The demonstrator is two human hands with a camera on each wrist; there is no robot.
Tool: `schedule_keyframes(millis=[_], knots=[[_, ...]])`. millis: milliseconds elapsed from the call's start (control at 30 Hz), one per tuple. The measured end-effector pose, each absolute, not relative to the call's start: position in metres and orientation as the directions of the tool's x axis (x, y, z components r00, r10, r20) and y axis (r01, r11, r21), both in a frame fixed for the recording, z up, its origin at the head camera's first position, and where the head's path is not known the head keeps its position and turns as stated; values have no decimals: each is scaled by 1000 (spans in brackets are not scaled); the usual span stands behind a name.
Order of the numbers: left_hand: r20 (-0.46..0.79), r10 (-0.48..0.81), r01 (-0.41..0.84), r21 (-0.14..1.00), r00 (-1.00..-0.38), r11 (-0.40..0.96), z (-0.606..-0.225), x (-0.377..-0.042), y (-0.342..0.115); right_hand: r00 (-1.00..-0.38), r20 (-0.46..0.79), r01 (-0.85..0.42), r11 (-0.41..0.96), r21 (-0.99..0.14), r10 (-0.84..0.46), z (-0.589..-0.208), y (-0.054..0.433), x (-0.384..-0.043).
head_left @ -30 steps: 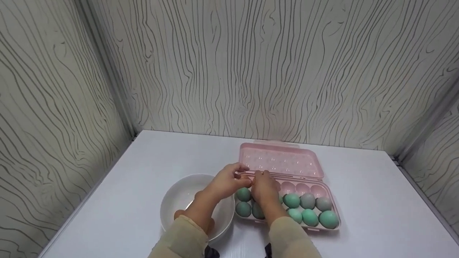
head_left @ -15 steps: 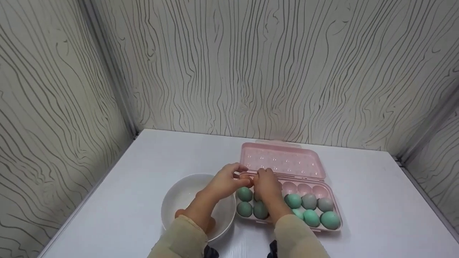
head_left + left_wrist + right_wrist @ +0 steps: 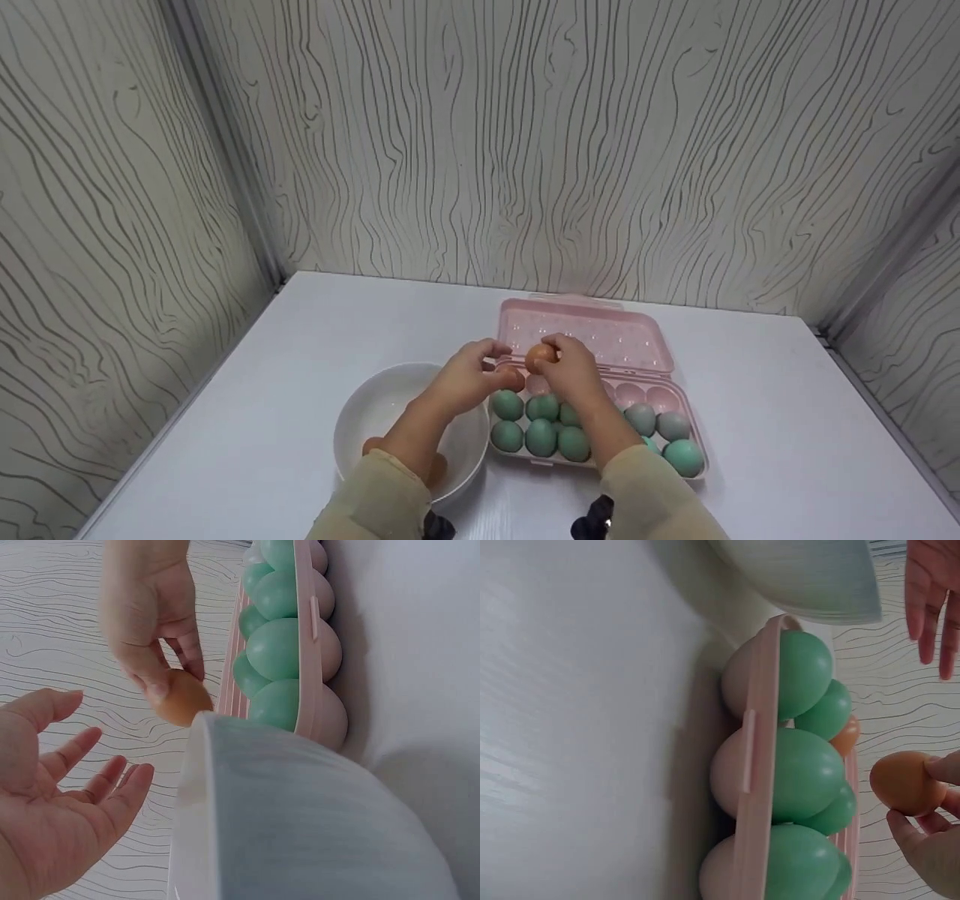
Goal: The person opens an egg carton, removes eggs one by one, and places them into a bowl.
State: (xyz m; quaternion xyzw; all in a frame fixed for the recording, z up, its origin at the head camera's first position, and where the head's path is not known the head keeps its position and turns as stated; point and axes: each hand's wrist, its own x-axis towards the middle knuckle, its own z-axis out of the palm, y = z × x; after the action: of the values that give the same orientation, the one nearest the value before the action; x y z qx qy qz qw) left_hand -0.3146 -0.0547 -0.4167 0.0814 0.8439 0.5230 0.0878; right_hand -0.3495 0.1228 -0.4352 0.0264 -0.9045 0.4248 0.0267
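My right hand (image 3: 576, 371) pinches a brown egg (image 3: 541, 358) between thumb and fingertips, above the back row of the pink egg carton (image 3: 697, 450). Nothing is in my left hand (image 3: 71, 802); its fingers are spread and loosely bent, near the carton's back left corner. Another brown egg (image 3: 846, 736) sits in that corner, beside the left thumb in the head view. Green eggs (image 3: 541, 437) fill the front rows, with greyish ones (image 3: 673, 426) at the right. My right forearm hides part of the carton.
A white bowl (image 3: 352, 412) stands left of the carton, under my left forearm, with brown eggs (image 3: 437, 470) inside. The carton's lid (image 3: 585, 330) lies open toward the back wall. Hollows (image 3: 630, 393) show in the back row. Both stand on a white table (image 3: 772, 420).
My right hand has lifted the brown egg up out of the back row, uncovering a pink hollow and several green eggs. My left hand has stayed nearly in place.
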Motion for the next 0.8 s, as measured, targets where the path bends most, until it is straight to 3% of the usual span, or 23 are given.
schedule_keyframes(millis=[400,800], knots=[[-44,249,69,901,-968,429,-417,-314,-48,-992,108,-123,479,-869,-59,-405,128,-326],[32,265,145,896,-964,420,-415,-313,-42,-984,141,-172,412,-895,-106,-404,121,-309]])
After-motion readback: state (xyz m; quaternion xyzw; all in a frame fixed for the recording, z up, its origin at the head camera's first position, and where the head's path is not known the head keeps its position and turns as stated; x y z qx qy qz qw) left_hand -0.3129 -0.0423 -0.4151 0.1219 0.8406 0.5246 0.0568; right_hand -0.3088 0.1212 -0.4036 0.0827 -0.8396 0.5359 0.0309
